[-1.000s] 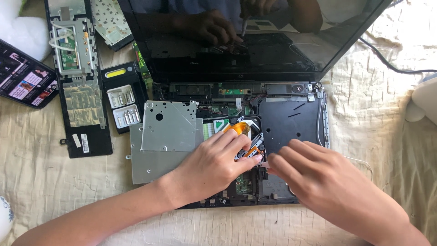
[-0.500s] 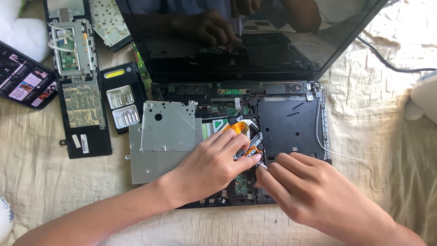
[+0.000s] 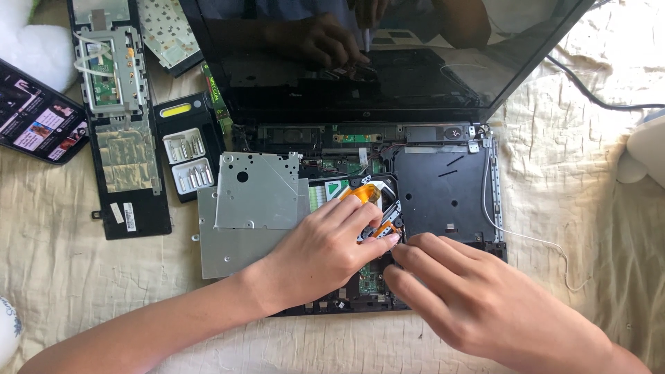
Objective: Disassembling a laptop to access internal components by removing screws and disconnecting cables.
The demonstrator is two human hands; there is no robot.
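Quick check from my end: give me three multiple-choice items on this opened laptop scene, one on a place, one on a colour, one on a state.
1. Where does the black case of screwdriver bits lie?
A. left of the laptop base
B. on the screen
C. under the right hand

2. What colour is the flat ribbon cable by the left hand?
A. green
B. orange
C. white

3. How does the dark laptop screen stand?
A. shut
B. detached
C. open, tilted back

Answers: 1 A, the case sits beside the silver metal plates. 2 B, orange shows above the left hand's fingers. 3 C, the screen reflects both hands, the right hand included.
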